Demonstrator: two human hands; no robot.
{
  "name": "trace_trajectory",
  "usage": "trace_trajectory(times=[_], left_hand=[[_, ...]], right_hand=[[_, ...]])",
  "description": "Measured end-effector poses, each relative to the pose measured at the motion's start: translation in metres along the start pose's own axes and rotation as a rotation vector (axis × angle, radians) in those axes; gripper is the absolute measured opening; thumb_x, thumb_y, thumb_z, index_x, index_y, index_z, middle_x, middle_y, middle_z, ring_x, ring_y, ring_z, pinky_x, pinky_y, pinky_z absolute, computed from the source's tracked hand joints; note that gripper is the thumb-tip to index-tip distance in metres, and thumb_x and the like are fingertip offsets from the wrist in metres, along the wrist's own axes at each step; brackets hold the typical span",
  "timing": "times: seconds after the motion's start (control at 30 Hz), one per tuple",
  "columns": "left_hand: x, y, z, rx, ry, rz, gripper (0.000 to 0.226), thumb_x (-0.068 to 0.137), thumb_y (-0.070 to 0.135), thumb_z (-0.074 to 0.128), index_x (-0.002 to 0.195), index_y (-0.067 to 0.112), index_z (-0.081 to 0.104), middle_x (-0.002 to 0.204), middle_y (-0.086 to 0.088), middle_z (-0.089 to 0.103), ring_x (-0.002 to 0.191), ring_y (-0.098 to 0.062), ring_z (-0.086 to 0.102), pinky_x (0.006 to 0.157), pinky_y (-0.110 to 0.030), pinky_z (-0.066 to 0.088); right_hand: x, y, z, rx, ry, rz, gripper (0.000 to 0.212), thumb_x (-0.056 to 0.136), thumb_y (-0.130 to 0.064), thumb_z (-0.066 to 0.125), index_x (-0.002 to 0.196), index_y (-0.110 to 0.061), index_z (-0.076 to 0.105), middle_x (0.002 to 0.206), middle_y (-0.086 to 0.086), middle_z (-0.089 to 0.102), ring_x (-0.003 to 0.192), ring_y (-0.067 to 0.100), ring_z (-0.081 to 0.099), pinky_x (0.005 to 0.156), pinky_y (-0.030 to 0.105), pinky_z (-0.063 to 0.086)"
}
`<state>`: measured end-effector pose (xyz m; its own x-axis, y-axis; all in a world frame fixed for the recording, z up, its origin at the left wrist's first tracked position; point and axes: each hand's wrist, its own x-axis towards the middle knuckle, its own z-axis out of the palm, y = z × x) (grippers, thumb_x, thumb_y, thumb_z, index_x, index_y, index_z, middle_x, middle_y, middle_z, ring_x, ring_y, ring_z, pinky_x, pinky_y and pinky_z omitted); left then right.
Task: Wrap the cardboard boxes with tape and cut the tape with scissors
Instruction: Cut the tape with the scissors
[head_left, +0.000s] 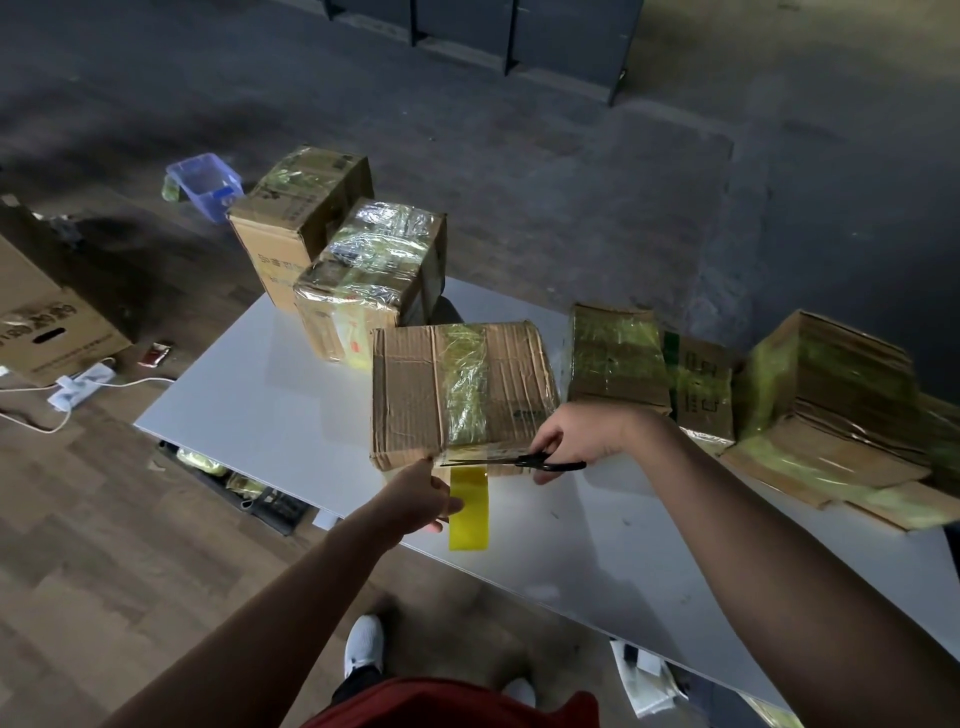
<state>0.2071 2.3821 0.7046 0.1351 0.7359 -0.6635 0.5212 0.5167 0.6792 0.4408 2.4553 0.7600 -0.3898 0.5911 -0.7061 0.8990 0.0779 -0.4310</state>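
Observation:
A flat cardboard box (415, 384) lies on the white table (270, 395), with a band of clear yellowish tape (467, 384) running over its top. My right hand (576, 434) grips black scissors (524, 461), whose blades lie across the tape at the box's near edge. A yellow tape roll (469, 506) hangs below that edge, seen edge-on. My left hand (423, 493) holds it from the left, fingers curled at its side.
Two taped boxes (371, 270) stand behind the flat one. More taped boxes (618, 358) and flattened cardboard (831, 415) line the table's right side. A blue tub (205, 182), a large carton (47, 312) and a power strip (80, 387) are on the floor at left.

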Motion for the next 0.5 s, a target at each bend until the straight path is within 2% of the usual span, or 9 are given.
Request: trace_trajectory(times=[0.33, 0.5], left_hand=[[-0.0003, 0.0006, -0.0014, 0.023, -0.021, 0.007, 0.069, 0.086, 0.003, 0.068, 0.144, 0.0, 0.029, 0.096, -0.007, 0.056, 0.077, -0.017, 0.062, 0.057, -0.021, 0.055], [-0.0011, 0.0017, -0.0018, 0.048, -0.027, 0.015, 0.068, 0.087, 0.001, 0.066, 0.143, -0.002, 0.029, 0.105, -0.012, 0.056, 0.074, -0.015, 0.061, 0.057, -0.021, 0.055]], right_hand=[[0.001, 0.005, -0.0015, 0.012, -0.013, -0.009, 0.036, 0.074, -0.051, 0.076, 0.105, -0.034, 0.071, 0.097, -0.008, 0.069, 0.077, 0.011, 0.055, 0.062, 0.025, 0.041], [0.003, 0.0086, -0.0026, -0.01, -0.023, -0.015, 0.031, 0.073, -0.052, 0.077, 0.1, -0.039, 0.07, 0.094, -0.013, 0.069, 0.082, 0.011, 0.058, 0.069, 0.028, 0.043]])
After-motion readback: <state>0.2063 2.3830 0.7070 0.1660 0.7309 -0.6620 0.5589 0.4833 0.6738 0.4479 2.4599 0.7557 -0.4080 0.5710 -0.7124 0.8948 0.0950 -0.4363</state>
